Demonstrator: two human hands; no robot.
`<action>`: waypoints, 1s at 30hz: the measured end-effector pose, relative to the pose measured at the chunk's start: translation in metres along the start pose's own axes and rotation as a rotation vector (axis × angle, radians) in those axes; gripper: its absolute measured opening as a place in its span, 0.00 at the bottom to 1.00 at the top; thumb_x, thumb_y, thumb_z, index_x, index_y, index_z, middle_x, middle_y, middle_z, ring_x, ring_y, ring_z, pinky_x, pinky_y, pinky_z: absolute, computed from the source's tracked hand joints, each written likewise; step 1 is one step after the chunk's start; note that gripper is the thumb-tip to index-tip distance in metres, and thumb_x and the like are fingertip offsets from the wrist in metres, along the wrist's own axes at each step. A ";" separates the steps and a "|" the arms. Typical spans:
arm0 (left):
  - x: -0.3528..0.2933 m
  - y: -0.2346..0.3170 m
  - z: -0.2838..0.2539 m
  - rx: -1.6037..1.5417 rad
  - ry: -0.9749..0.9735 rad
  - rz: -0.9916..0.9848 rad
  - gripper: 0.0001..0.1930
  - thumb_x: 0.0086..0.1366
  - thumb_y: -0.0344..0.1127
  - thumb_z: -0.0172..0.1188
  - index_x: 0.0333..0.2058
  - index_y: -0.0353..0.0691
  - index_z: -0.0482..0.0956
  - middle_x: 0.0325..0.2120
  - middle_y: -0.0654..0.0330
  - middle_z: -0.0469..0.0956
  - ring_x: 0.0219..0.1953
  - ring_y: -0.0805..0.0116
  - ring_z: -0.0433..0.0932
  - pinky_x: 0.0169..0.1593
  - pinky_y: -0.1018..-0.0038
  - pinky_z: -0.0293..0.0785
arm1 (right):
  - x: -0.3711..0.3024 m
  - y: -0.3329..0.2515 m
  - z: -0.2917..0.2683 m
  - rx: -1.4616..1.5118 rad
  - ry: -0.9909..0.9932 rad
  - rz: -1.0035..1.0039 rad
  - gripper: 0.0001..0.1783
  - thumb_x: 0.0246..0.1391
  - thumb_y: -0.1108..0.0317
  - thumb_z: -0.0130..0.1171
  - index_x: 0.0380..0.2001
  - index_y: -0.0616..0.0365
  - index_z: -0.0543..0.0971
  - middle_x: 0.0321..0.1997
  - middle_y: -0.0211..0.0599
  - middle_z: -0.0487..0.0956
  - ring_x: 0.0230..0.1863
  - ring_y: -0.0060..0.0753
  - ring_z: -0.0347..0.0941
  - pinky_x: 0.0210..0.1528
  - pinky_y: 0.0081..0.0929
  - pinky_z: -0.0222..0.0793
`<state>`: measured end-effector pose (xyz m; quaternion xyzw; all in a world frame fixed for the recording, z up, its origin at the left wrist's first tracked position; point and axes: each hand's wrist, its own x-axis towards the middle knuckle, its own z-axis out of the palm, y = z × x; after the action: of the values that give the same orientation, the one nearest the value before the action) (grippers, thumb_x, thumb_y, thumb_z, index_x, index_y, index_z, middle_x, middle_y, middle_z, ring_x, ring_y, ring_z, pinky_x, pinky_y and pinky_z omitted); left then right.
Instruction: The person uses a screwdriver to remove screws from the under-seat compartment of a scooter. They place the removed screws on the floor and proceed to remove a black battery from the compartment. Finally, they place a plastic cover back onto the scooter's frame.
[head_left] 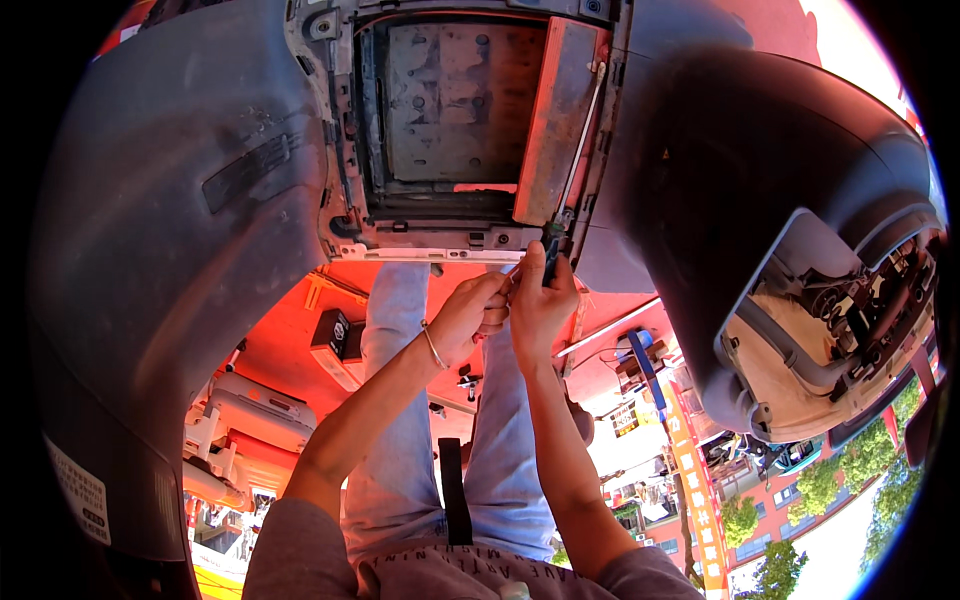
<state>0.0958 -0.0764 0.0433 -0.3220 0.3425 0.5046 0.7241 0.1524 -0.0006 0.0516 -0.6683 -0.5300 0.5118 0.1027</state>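
Note:
My right hand (543,312) is wrapped round the dark handle of a long screwdriver (583,140). Its thin metal shaft points up along the right side of a rectangular opening. Close beside it, my left hand (474,313) is closed with the fingers curled in; what it holds, if anything, is hidden. Both hands are just below the lower edge of a grey vehicle frame (440,254). Inside the opening is a dirty dark plate (455,100), and a worn reddish metal strip (560,125) slants down beside the screwdriver shaft.
A large dark grey panel (180,220) curves down on the left. On the right, another dark panel (740,190) has a cut-out showing hoses and wiring (860,330). Below, a black box (335,340) stands on the red floor near my legs, with a grey case (262,405) farther left.

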 end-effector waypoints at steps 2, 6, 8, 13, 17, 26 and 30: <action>-0.001 -0.001 0.000 -0.008 0.004 0.003 0.10 0.65 0.39 0.39 0.25 0.43 0.62 0.13 0.75 0.49 0.13 0.85 0.46 0.16 0.85 0.41 | 0.003 0.002 0.001 0.017 -0.002 0.020 0.17 0.55 0.61 0.52 0.19 0.63 0.66 0.11 0.27 0.63 0.14 0.15 0.56 0.15 0.19 0.51; -0.001 -0.004 0.001 -0.042 0.019 0.009 0.10 0.65 0.38 0.39 0.25 0.43 0.62 0.12 0.75 0.49 0.12 0.85 0.46 0.16 0.84 0.41 | 0.010 0.006 0.002 -0.003 -0.004 0.054 0.17 0.54 0.60 0.52 0.20 0.63 0.67 0.11 0.27 0.62 0.14 0.16 0.55 0.15 0.19 0.51; 0.000 -0.005 0.003 -0.055 0.021 0.010 0.11 0.65 0.38 0.38 0.25 0.44 0.62 0.12 0.75 0.49 0.12 0.85 0.46 0.16 0.84 0.42 | 0.013 0.014 0.001 -0.039 -0.006 0.018 0.17 0.54 0.60 0.52 0.21 0.63 0.67 0.11 0.28 0.62 0.14 0.16 0.55 0.15 0.20 0.50; -0.001 -0.011 0.010 -0.053 0.011 0.036 0.11 0.65 0.38 0.39 0.23 0.44 0.61 0.11 0.75 0.48 0.12 0.85 0.46 0.16 0.84 0.42 | 0.017 -0.001 -0.003 -0.291 0.016 -0.113 0.15 0.54 0.61 0.52 0.23 0.64 0.68 0.11 0.33 0.65 0.12 0.19 0.59 0.13 0.24 0.52; -0.001 -0.016 0.012 -0.083 -0.012 0.037 0.11 0.65 0.38 0.39 0.23 0.45 0.59 0.11 0.75 0.48 0.13 0.85 0.45 0.16 0.84 0.42 | 0.024 0.004 -0.012 -0.356 0.064 -0.213 0.15 0.53 0.61 0.53 0.24 0.64 0.69 0.12 0.37 0.68 0.12 0.26 0.62 0.14 0.25 0.55; 0.000 -0.023 0.016 -0.138 -0.014 0.072 0.10 0.64 0.37 0.39 0.23 0.45 0.59 0.13 0.75 0.47 0.13 0.85 0.45 0.16 0.85 0.41 | 0.039 0.018 -0.028 -0.445 0.038 -0.276 0.16 0.51 0.61 0.56 0.23 0.66 0.70 0.12 0.41 0.67 0.13 0.25 0.58 0.16 0.25 0.57; 0.000 -0.022 0.016 -0.143 -0.018 0.067 0.10 0.64 0.37 0.39 0.23 0.45 0.59 0.13 0.75 0.47 0.13 0.85 0.45 0.16 0.84 0.42 | 0.050 0.038 -0.025 -0.465 0.084 -0.402 0.16 0.51 0.61 0.56 0.23 0.66 0.70 0.12 0.40 0.66 0.14 0.24 0.56 0.16 0.24 0.57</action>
<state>0.1196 -0.0696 0.0546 -0.3568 0.3097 0.5547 0.6849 0.1911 0.0346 0.0085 -0.5761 -0.7499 0.3181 0.0682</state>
